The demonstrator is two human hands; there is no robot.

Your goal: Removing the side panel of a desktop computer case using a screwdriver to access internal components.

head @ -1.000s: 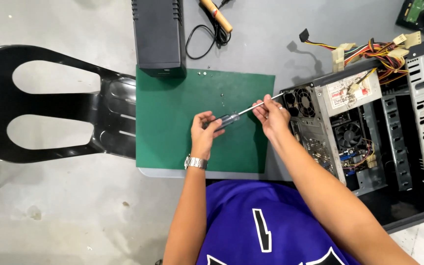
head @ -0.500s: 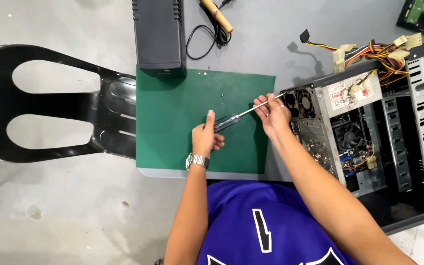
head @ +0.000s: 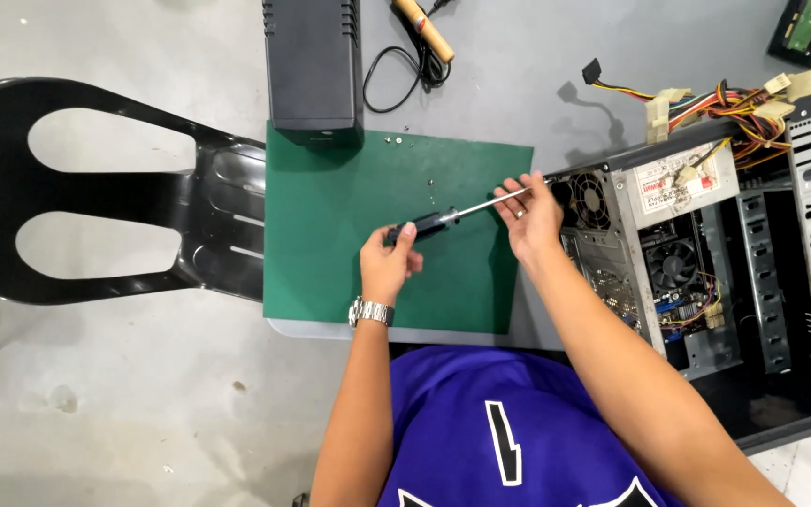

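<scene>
The left hand [head: 389, 266] is closed around the handle of the screwdriver [head: 457, 213]; the fingers of the right hand [head: 529, 218] pinch its shaft at the right edge of the green mat [head: 330, 272]. If the tip slips off the computer case [head: 612, 253], it could scratch it.

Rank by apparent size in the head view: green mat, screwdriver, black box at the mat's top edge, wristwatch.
1. green mat
2. black box, partly cut off by the frame
3. screwdriver, held by left hand and right hand
4. wristwatch
</scene>
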